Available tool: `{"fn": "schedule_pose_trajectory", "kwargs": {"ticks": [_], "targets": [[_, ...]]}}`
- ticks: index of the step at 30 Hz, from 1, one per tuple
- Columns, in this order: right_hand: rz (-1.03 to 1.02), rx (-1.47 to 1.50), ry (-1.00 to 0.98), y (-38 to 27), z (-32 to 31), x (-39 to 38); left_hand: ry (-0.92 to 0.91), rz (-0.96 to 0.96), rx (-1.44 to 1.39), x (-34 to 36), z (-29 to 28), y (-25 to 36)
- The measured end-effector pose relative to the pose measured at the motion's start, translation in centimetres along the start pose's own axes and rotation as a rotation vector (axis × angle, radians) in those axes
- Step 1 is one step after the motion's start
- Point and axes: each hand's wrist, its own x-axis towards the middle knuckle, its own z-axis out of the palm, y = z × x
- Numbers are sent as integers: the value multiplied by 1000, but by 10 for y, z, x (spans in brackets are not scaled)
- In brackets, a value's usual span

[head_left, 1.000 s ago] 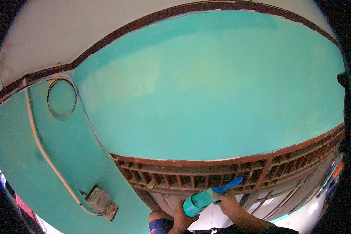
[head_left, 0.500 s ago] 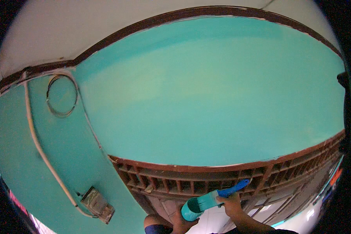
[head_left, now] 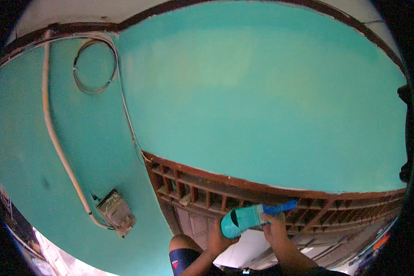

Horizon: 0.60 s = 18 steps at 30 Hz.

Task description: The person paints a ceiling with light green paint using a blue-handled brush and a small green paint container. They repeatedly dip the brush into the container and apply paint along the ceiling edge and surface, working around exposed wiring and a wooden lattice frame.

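My left hand point(head_left: 217, 239) is closed around a small turquoise paint cup point(head_left: 228, 226), tilted so that part of its dark inside shows. In my right hand point(head_left: 275, 230) is a wide paintbrush point(head_left: 279, 208) with a blue handle pointing up to the right. Turquoise paint covers the brush's broad head, which lies at the cup's mouth; whether its tip reaches inside is hard to tell. Both hands are low in front of me, below the large turquoise wall point(head_left: 262, 110).
A brown wooden lattice point(head_left: 225, 202) runs beneath the wall panel. On the left wall are a pale conduit pipe point(head_left: 55, 133), a coil of cable point(head_left: 76, 76) and a dirty meter box point(head_left: 117, 213). My bent knee point(head_left: 185, 244) shows beside my left arm.
My view has shifted, so the wall features sit higher and farther right. The brush has turned flatter against the cup; both hands keep their hold.
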Motion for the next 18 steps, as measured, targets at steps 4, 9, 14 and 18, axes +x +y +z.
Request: {"fn": "schedule_pose_trajectory", "kwargs": {"ticks": [4, 9, 14, 18], "targets": [[-210, -275, -98, -11, 21, 11, 41, 56, -16, 16, -17, 8], [155, 276, -86, -21, 42, 25, 141, 119, 39, 23, -34, 26], [104, 348, -111, -25, 55, 24, 176, 113, -19, 31, -40, 35], [64, 269, -43, -26, 53, 24, 219, 167, -57, 29, -43, 33]]}}
